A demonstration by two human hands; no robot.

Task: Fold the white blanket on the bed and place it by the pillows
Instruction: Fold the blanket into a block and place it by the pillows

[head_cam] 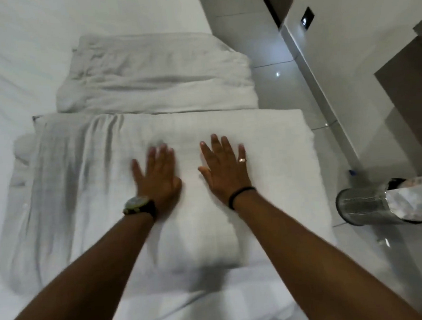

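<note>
A folded white blanket lies thick and flat on the bed, right in front of me. My left hand, with a watch on the wrist, rests palm down on the blanket with fingers spread; it looks blurred. My right hand, with a ring and a black wristband, lies flat beside it, fingers apart. Neither hand grips anything. A wrinkled white pillow lies just beyond the blanket's far edge, touching it. To the left, a creased white layer runs alongside the blanket; I cannot tell whether it is a pillow or part of the blanket.
The bed's right edge runs just past the blanket. On the glossy tiled floor to the right stands a metal mesh waste bin with crumpled paper in it. A brown piece of furniture stands at the far right.
</note>
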